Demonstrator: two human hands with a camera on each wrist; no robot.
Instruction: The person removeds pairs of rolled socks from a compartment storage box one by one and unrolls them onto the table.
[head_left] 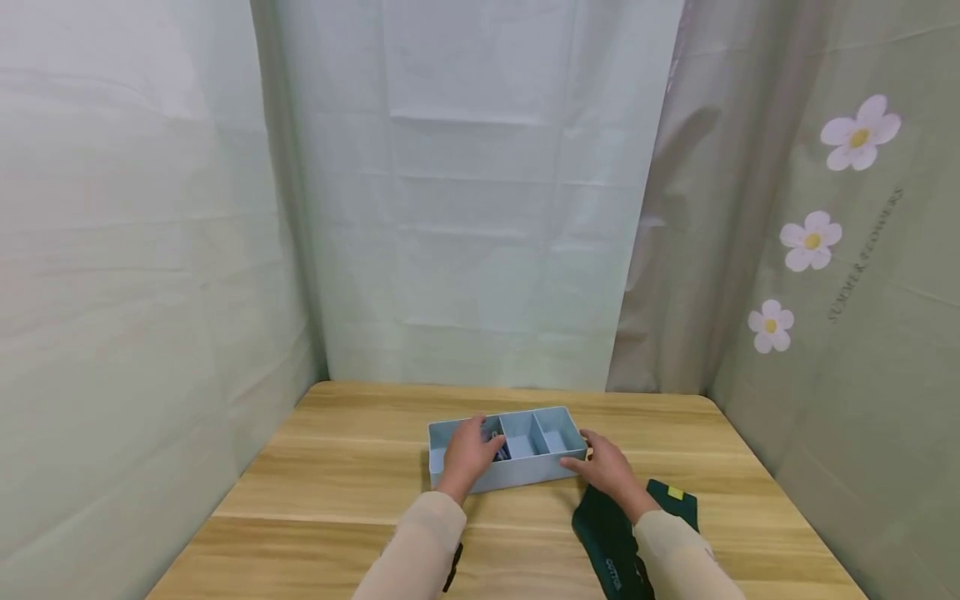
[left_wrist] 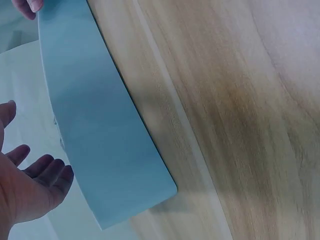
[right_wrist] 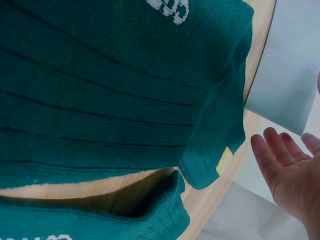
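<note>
A pale blue divided box (head_left: 517,477) stands on the wooden table. My left hand (head_left: 467,457) is over its left part, fingers dipping past the rim. In the left wrist view that hand (left_wrist: 35,187) shows its fingers loosely spread, with nothing visible between them. Small dark items (head_left: 503,451) lie in the compartment beside its fingertips, partly hidden. At the box's right end, my right hand (head_left: 609,468) touches the corner, thumb at the front rim and fingers along the end. The right wrist view shows that hand's fingers (right_wrist: 270,160) nearly straight.
Dark green socks (head_left: 611,537) with white lettering and a yellow label (head_left: 676,493) lie under and beside my right forearm. The two right-hand compartments (head_left: 558,431) of the box hold nothing visible. Curtains (head_left: 480,250) surround the table (head_left: 300,483) at the back and sides.
</note>
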